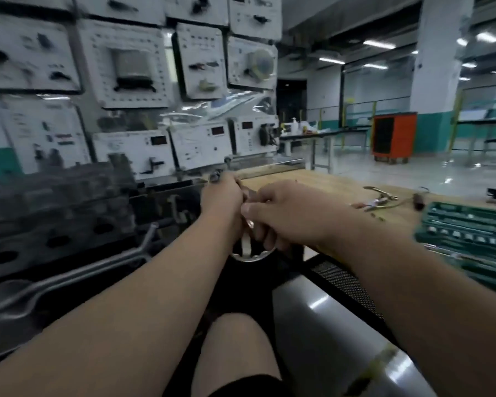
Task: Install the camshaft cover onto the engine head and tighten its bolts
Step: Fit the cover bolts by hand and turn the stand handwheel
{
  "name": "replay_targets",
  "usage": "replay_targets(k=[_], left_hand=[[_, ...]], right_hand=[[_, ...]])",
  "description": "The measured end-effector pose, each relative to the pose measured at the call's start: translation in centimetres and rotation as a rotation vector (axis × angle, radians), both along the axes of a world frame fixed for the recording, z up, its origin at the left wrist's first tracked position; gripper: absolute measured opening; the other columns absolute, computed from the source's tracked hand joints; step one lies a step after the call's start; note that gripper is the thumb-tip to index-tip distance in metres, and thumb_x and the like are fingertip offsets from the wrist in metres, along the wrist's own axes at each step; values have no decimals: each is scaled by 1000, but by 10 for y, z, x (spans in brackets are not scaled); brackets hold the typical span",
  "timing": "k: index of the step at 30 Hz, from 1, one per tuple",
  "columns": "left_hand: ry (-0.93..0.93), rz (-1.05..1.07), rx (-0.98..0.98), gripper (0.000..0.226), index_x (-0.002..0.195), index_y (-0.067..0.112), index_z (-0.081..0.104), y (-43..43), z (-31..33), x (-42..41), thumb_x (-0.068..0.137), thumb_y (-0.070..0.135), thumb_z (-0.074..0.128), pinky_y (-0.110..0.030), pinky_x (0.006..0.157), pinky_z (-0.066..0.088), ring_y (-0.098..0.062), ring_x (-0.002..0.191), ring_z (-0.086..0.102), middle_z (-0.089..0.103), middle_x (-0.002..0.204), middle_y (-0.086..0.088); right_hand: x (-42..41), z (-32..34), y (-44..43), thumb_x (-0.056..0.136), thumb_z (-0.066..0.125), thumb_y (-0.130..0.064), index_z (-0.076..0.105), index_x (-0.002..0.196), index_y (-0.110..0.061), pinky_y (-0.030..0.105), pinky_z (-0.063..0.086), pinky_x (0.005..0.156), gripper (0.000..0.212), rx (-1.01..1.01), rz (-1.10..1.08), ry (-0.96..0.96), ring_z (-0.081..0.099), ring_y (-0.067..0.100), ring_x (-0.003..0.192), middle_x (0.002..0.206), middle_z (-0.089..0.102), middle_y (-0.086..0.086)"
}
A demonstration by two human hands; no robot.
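Note:
The view is blurred by motion. My left hand (222, 196) and my right hand (287, 213) meet at the middle, over the near edge of the wooden bench (312, 187). Both have fingers curled round a silver metal part (248, 252), whose round toothed rim shows below them. A small dark end (215, 176) sticks out above my left hand. The dark grey engine head (55, 216), with round holes along its side, stands to the left of my hands. I cannot make out the camshaft cover or any bolts.
A green socket set case (470, 233) lies open at the right. Pliers and small tools (377, 200) lie on the bench behind it. Bent metal pipes (69, 277) run below the engine head. White instrument panels (132, 67) fill the wall behind. A shiny cylinder (327, 316) lies near my knee.

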State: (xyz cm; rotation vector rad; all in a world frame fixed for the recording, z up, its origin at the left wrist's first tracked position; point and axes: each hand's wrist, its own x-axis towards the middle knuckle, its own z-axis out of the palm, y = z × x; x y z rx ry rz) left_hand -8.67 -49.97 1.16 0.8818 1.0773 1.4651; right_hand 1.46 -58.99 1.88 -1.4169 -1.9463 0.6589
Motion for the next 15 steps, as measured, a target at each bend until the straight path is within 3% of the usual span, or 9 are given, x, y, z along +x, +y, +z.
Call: replay_targets(k=[3, 6, 8, 12, 15], left_hand=[[-42, 163, 1, 28, 61, 11, 39, 6, 11, -87, 88, 15, 44, -21, 41, 27, -18, 33, 34, 42, 42, -5], [-12, 238, -33, 26, 61, 12, 40, 10, 3, -146, 87, 16, 44, -20, 40, 27, -16, 27, 32, 41, 36, -2], [43, 211, -70, 23, 63, 13, 42, 15, -10, -170, 85, 17, 44, -18, 39, 27, -16, 29, 32, 42, 38, -1], [86, 105, -146, 20, 63, 14, 40, 29, -49, -189, 82, 16, 43, -12, 35, 27, -14, 30, 26, 35, 49, -3], [54, 39, -198, 27, 61, 17, 39, 30, -77, -193, 87, 19, 47, -16, 35, 35, -13, 36, 32, 35, 50, 2]], right_hand=[[-83, -3, 24, 96, 56, -25, 63, 75, -5, 21, 46, 44, 30, 40, 101, 104, 58, 15, 47, 56, 63, 2], [-138, -14, 38, 94, 60, -17, 66, 87, 5, 25, 51, 49, 23, -25, 199, 254, 61, 21, 56, 74, 69, 18], [-160, -31, 45, 92, 60, -9, 64, 79, -2, 21, 50, 45, 15, -102, 230, 385, 59, 16, 51, 65, 65, 11], [-184, -85, 51, 97, 47, -4, 58, 85, -12, 19, 46, 42, 18, -471, 241, 921, 55, 9, 43, 55, 58, -1], [-187, -119, 51, 99, 35, -4, 59, 94, -10, 19, 47, 44, 24, -605, 179, 1206, 56, 9, 44, 55, 59, -2]])
